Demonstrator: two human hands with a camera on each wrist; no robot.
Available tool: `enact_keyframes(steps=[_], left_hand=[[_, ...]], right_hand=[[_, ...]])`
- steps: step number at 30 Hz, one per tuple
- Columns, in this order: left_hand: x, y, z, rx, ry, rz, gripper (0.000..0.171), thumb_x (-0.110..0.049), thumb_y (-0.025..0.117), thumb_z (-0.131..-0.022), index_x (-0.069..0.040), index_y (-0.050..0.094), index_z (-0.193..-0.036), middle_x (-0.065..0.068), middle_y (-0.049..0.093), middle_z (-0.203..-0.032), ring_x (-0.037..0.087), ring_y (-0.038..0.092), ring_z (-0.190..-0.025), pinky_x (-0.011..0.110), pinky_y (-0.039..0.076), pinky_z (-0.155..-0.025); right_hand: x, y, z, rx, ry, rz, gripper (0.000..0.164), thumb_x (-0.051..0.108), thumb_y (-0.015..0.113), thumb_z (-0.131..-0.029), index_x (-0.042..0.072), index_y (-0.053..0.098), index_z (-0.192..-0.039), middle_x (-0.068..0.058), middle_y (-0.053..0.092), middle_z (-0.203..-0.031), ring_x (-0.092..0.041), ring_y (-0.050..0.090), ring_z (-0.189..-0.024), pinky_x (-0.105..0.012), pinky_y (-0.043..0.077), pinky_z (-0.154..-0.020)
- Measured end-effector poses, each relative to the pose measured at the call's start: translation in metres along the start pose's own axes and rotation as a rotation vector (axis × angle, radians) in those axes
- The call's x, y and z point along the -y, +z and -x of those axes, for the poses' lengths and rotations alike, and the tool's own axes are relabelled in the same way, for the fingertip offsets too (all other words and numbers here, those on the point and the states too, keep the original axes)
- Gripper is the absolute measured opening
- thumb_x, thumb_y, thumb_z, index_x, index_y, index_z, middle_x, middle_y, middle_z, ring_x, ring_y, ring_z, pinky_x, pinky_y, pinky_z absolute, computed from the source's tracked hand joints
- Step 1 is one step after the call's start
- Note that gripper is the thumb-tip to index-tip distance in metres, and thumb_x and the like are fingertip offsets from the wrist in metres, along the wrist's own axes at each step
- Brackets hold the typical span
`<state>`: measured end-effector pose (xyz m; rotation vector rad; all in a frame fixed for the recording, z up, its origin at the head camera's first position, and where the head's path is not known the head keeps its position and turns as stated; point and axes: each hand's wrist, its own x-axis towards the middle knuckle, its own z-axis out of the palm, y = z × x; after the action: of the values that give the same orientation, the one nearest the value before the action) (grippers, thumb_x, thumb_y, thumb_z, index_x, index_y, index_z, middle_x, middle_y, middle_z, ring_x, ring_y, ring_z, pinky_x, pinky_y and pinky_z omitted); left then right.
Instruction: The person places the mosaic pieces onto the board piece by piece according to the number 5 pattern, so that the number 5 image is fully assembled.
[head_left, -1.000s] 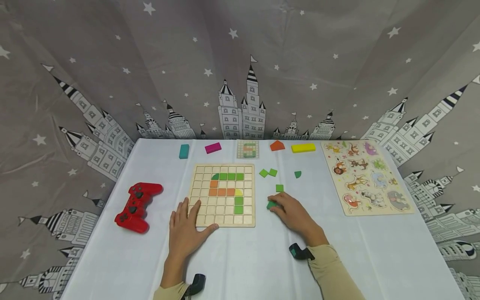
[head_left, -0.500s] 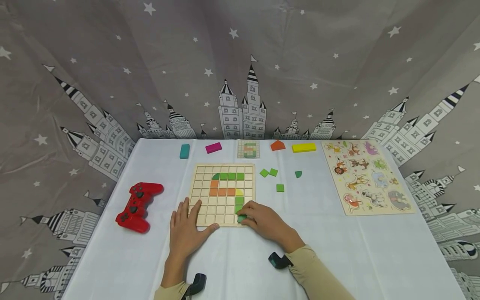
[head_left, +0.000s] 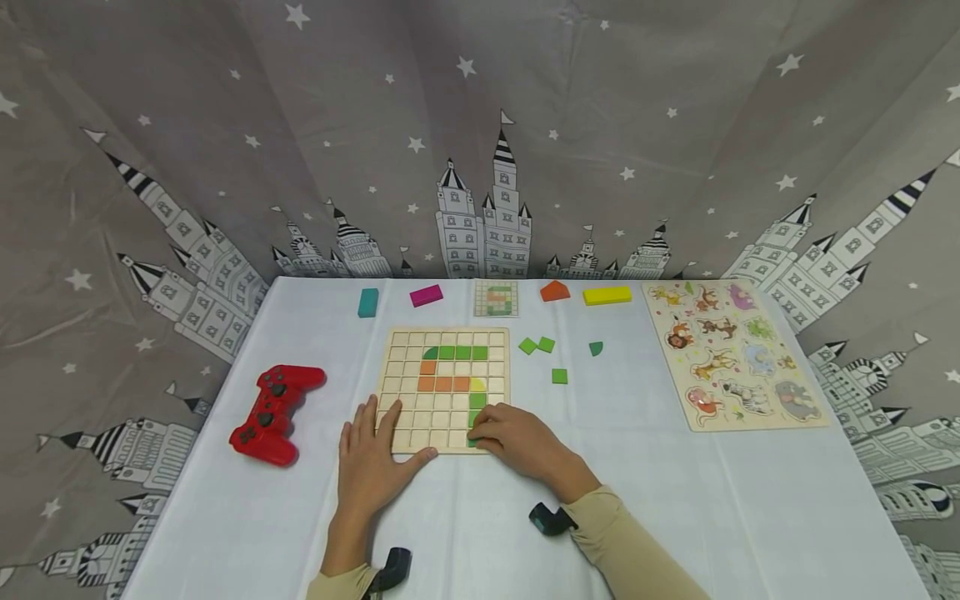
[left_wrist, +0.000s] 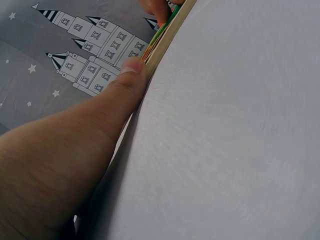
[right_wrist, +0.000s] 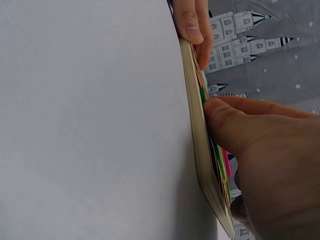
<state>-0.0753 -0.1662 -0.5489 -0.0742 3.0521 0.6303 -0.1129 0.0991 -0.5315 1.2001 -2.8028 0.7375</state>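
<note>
Held tile (right_wrist: pixel 202 94) seemingly on board (head_left: pixel 441 419), controller (head_left: pixel 272 414) left

Head above; wrist views (seemingly low) share board (head_left: pixel 443 402).

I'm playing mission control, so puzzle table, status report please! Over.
Left hand resting at near-left corner of wooden board. Right hand pinching dark green piece at board's near edge. Nothing seen blocking it; loose green squares off the board.

The left grip (head_left: pixel 370 463) lies with fingers spread, while the right grip (head_left: pixel 521 439) pinches, fingers curled.
</note>
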Motion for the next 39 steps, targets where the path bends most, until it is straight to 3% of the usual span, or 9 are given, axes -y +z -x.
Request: enact_keyframes(steps=[14, 21, 29, 39], left_hand=[[0.000, 0.001, 0.001, -0.001, 0.003, 0.010, 0.104, -0.071, 0.072, -0.077, -0.016, 0.038, -0.158, 0.021, 0.013, -0.170, 0.043, 0.008, -0.158, 0.064, 0.006, -0.126], [0.001, 0.000, 0.000, -0.007, 0.006, 0.012, 0.103, -0.070, 0.072, -0.078, -0.015, 0.038, -0.158, 0.021, 0.013, -0.170, 0.043, 0.007, -0.158, 0.063, 0.005, -0.126], [0.000, -0.004, -0.001, 0.004, -0.003, 0.004, 0.104, -0.072, 0.071, -0.078, -0.016, 0.037, -0.159, 0.020, 0.012, -0.171, 0.042, 0.006, -0.158, 0.063, 0.005, -0.126], [-0.001, -0.003, 0.000, 0.002, 0.002, 0.008, 0.104, -0.072, 0.071, -0.078, -0.015, 0.037, -0.159, 0.022, 0.013, -0.170, 0.044, 0.008, -0.158, 0.064, 0.006, -0.126]], right_hand=[[0.004, -0.002, 0.000, 0.009, 0.049, 0.004, 0.016, 0.026, 0.071, -0.096, 0.023, 0.081, -0.107, 0.009, 0.071, -0.108, -0.008, 0.067, -0.104, -0.025, 0.056, -0.092], [0.001, -0.004, 0.004, -0.034, 0.038, -0.029, 0.014, 0.026, 0.072, -0.095, 0.023, 0.082, -0.105, 0.009, 0.073, -0.106, -0.009, 0.067, -0.101, -0.025, 0.056, -0.090], [-0.009, -0.008, 0.014, -0.110, 0.097, -0.071, 0.013, 0.023, 0.074, -0.094, 0.022, 0.082, -0.103, 0.009, 0.072, -0.104, -0.009, 0.066, -0.101, -0.028, 0.056, -0.091], [0.003, 0.001, 0.004, -0.110, 0.140, -0.084, 0.007, 0.027, 0.077, -0.092, 0.024, 0.082, -0.095, 0.010, 0.071, -0.097, -0.008, 0.065, -0.093, -0.026, 0.056, -0.082]])
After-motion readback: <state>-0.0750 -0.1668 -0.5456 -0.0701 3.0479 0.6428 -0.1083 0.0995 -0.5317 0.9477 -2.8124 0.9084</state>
